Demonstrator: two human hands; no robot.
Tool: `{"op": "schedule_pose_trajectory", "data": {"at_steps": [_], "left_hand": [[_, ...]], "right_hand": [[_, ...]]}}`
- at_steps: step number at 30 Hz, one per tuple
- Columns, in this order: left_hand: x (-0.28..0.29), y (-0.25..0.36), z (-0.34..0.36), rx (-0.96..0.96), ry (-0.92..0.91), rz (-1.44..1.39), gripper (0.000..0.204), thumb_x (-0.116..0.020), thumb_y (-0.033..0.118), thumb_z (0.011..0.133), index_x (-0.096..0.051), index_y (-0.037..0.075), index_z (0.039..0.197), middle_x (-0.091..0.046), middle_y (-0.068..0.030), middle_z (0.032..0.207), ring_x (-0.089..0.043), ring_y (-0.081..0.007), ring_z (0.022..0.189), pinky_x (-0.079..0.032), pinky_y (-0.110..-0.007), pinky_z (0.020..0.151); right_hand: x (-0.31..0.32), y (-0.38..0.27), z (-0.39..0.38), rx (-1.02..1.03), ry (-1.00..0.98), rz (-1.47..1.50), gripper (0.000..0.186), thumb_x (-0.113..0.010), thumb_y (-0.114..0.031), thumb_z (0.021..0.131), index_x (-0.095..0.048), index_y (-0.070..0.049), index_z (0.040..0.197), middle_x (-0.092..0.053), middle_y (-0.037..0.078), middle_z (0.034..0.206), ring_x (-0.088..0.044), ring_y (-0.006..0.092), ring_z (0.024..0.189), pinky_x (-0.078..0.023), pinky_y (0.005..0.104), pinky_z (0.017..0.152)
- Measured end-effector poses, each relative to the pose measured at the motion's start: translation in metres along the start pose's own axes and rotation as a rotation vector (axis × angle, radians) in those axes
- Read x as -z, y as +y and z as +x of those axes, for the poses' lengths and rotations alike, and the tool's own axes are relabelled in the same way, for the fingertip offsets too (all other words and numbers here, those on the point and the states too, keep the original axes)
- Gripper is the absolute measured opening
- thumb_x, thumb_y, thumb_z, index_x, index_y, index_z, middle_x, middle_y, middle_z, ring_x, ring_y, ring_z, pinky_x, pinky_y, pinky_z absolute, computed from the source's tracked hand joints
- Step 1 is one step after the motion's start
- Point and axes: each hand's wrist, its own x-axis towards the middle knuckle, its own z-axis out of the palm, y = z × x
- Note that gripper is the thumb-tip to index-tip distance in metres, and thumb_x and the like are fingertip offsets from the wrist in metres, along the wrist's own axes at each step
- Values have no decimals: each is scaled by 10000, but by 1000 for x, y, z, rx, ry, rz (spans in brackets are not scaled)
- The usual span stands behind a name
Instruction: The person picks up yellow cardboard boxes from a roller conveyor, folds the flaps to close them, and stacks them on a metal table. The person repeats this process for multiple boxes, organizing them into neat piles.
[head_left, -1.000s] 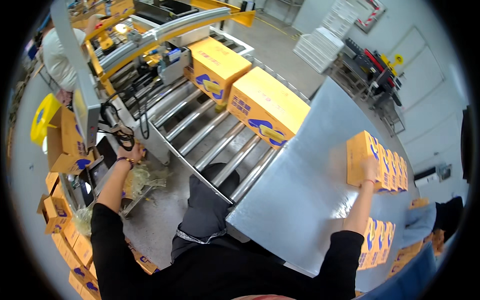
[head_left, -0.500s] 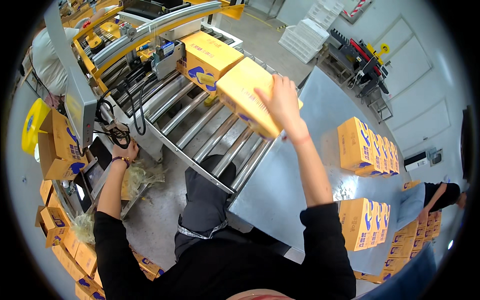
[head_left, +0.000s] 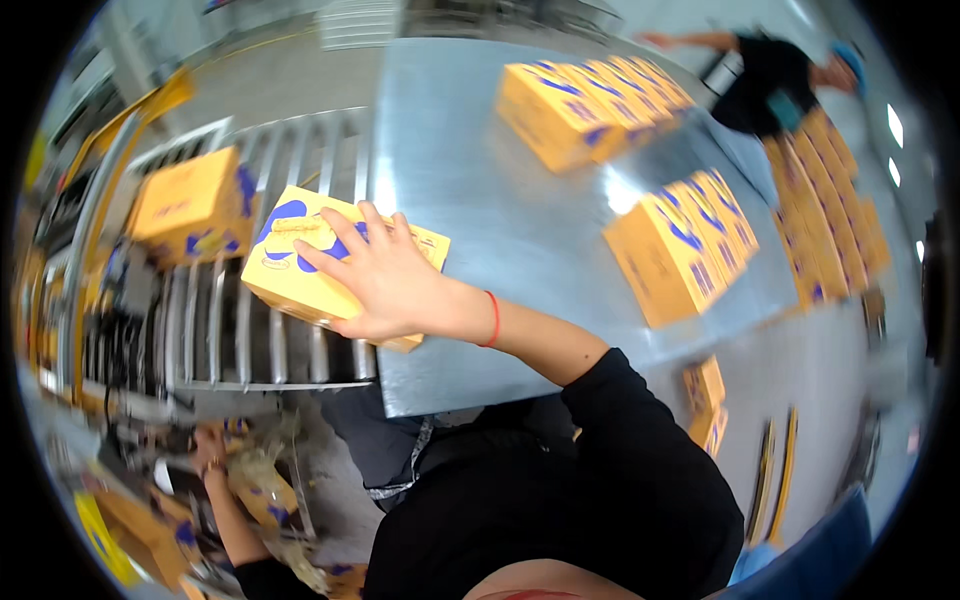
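Observation:
My right hand (head_left: 385, 275) grips a yellow carton (head_left: 290, 265) with blue shapes on its upward face. Its fingers spread across that face, with the thumb along the near edge. The carton is where the roller conveyor (head_left: 245, 340) meets the metal table (head_left: 480, 370). A second yellow carton (head_left: 185, 205) sits farther left on the rollers, apart from the first. Down at the lower left, my left hand (head_left: 208, 450) is beside a cluttered stand with clear plastic film (head_left: 265, 470). Blur hides what its fingers do.
Two rows of yellow cartons (head_left: 560, 115) (head_left: 665, 270) stand on the table's right half. Beyond them is a person in black (head_left: 765, 85) near stacked cartons (head_left: 825, 215). A yellow machine frame (head_left: 90, 220) spans the conveyor's left end. An open carton (head_left: 135, 530) lies low left.
My view has swung to the right. The carton in my right hand has turned, so its blue-marked face is now up. The other carton now stands apart from it.

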Motion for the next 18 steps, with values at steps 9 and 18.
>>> {"op": "schedule_pose_trajectory", "data": {"at_steps": [9, 18], "left_hand": [[2, -10, -7, 58, -8, 43, 452, -543, 540, 893, -629, 170, 1138, -684, -102, 1145, -653, -346, 1060, -514, -496, 866], [-2, 19, -4, -104, -18, -45, 399, -543, 515, 901, -614, 192, 1124, -672, -81, 1115, -664, -335, 1014, -530, -493, 815]], "right_hand": [[102, 125, -250, -863, -45, -379, 865, -678, -604, 777, -439, -150, 1473, -316, 223, 1536, -233, 446, 1437, -150, 643, 1134], [163, 299, -364, -1049, -81, -443, 817, -629, -590, 844, -422, -131, 1487, -443, 211, 1467, -395, 383, 1376, -267, 561, 1131]]}}
